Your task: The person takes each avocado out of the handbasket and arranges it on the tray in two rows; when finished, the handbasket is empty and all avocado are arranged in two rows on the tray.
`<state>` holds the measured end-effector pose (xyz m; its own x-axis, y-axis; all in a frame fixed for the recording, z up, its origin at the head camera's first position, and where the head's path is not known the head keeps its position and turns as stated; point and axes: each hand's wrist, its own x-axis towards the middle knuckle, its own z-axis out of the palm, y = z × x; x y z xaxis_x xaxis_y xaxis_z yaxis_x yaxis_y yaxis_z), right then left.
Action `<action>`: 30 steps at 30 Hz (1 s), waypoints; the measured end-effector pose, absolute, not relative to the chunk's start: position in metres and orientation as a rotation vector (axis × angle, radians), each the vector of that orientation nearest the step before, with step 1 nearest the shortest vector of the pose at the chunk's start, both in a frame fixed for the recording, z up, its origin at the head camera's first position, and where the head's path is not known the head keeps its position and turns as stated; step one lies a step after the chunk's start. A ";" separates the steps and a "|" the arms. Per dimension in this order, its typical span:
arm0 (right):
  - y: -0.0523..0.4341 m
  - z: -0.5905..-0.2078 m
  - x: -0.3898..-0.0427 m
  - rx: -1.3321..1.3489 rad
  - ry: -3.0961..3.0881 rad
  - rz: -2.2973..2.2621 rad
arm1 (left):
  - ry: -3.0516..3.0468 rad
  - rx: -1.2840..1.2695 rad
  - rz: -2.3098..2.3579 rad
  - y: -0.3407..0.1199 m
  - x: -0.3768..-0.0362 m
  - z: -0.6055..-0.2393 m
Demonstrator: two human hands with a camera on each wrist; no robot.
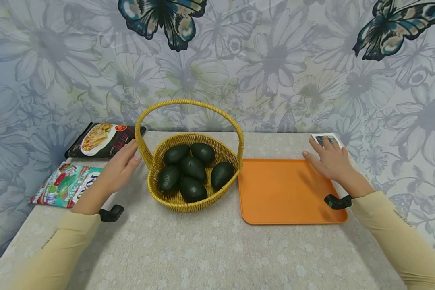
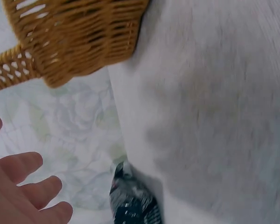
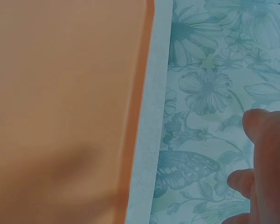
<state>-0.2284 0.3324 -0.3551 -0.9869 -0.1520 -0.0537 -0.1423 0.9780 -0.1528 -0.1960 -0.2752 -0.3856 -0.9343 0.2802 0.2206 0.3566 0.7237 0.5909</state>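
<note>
A yellow wicker basket (image 1: 155,192) with a tall handle stands mid-table and holds several dark green avocados (image 1: 193,168). My left hand (image 1: 120,166) hovers open just left of the basket, fingers straight, holding nothing; the left wrist view shows its fingers (image 2: 23,191) below the basket wall (image 2: 79,32). An orange tray (image 1: 282,191) lies right of the basket with nothing on it. My right hand (image 1: 330,159) is open over the tray's far right corner, fingers spread. In the right wrist view the tray (image 3: 60,102) fills the left side, my fingertips (image 3: 266,154) at the right.
A black food packet (image 1: 101,139) and a red-and-green packet (image 1: 63,184) lie at the table's left edge. A small white device (image 1: 326,139) sits behind my right hand. Floral wallpaper backs the table (image 1: 203,249), whose pale cloth stretches toward me.
</note>
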 end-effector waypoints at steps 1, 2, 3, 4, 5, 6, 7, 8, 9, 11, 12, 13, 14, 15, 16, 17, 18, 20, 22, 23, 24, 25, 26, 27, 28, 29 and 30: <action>0.332 -0.355 -0.228 -0.228 3.057 -0.226 | -2.796 -0.526 -1.023 -0.273 -0.196 -0.388; 0.332 -0.356 -0.228 -0.228 3.055 -0.226 | -2.782 -0.533 -1.045 -0.271 -0.197 -0.390; 0.332 -0.356 -0.228 -0.228 3.052 -0.223 | -2.772 -0.537 -1.061 -0.269 -0.198 -0.392; 0.332 -0.356 -0.229 -0.228 3.046 -0.224 | -2.761 -0.542 -1.075 -0.267 -0.198 -0.394; 0.333 -0.356 -0.229 -0.228 3.041 -0.220 | -2.757 -0.538 -1.093 -0.264 -0.198 -0.395; 0.333 -0.357 -0.229 -0.228 3.037 -0.220 | -2.760 -0.528 -1.105 -0.262 -0.198 -0.396; 0.333 -0.357 -0.229 -0.229 3.035 -0.217 | -2.764 -0.519 -1.122 -0.261 -0.198 -0.396; 0.333 -0.357 -0.229 -0.228 3.033 -0.214 | -2.769 -0.507 -1.133 -0.259 -0.197 -0.397; 0.333 -0.357 -0.229 -0.227 3.031 -0.213 | -2.780 -0.491 -1.161 -0.257 -0.197 -0.397; 0.333 -0.357 -0.229 -0.223 3.028 -0.216 | -2.808 -0.458 -1.242 -0.255 -0.197 -0.398; 0.333 -0.357 -0.229 -0.219 3.026 -0.217 | -2.822 -0.432 -1.280 -0.253 -0.196 -0.398; 0.333 -0.357 -0.229 -0.215 3.024 -0.218 | -2.830 -0.409 -1.332 -0.252 -0.196 -0.399; 0.333 -0.357 -0.229 -0.210 3.020 -0.221 | -2.833 -0.388 -1.386 -0.251 -0.196 -0.400; 0.333 -0.357 -0.228 -0.207 3.017 -0.224 | -2.832 -0.371 -1.439 -0.250 -0.196 -0.400; 0.333 -0.357 -0.228 -0.204 3.015 -0.225 | -2.826 -0.357 -1.480 -0.249 -0.196 -0.402; 0.333 -0.357 -0.228 -0.205 3.014 -0.224 | -2.814 -0.339 -1.518 -0.249 -0.196 -0.403; 0.332 -0.357 -0.228 -0.206 3.012 -0.229 | -2.802 -0.325 -1.549 -0.248 -0.196 -0.404; 0.331 -0.357 -0.227 -0.209 3.015 -0.230 | -2.762 -0.320 -1.621 -0.247 -0.197 -0.407; 0.330 -0.358 -0.227 -0.216 3.020 -0.227 | -2.716 -0.305 -1.712 -0.245 -0.197 -0.411; 0.329 -0.358 -0.227 -0.217 3.020 -0.225 | -2.696 -0.291 -1.745 -0.244 -0.197 -0.413; 0.329 -0.358 -0.227 -0.215 3.019 -0.226 | -2.682 -0.275 -1.770 -0.244 -0.197 -0.414; 0.329 -0.359 -0.227 -0.214 3.018 -0.224 | -2.658 -0.264 -1.809 -0.243 -0.197 -0.416; 0.329 -0.359 -0.228 -0.212 3.015 -0.224 | -2.638 -0.256 -1.838 -0.242 -0.197 -0.418; 0.329 -0.360 -0.228 -0.212 3.011 -0.223 | -2.616 -0.250 -1.876 -0.241 -0.197 -0.419; 0.329 -0.360 -0.228 -0.211 3.008 -0.222 | -2.599 -0.243 -1.899 -0.241 -0.197 -0.420; 0.329 -0.361 -0.228 -0.211 3.006 -0.220 | -2.580 -0.238 -1.933 -0.240 -0.197 -0.421; 0.329 -0.361 -0.229 -0.210 3.005 -0.221 | -2.560 -0.237 -1.970 -0.240 -0.197 -0.422</action>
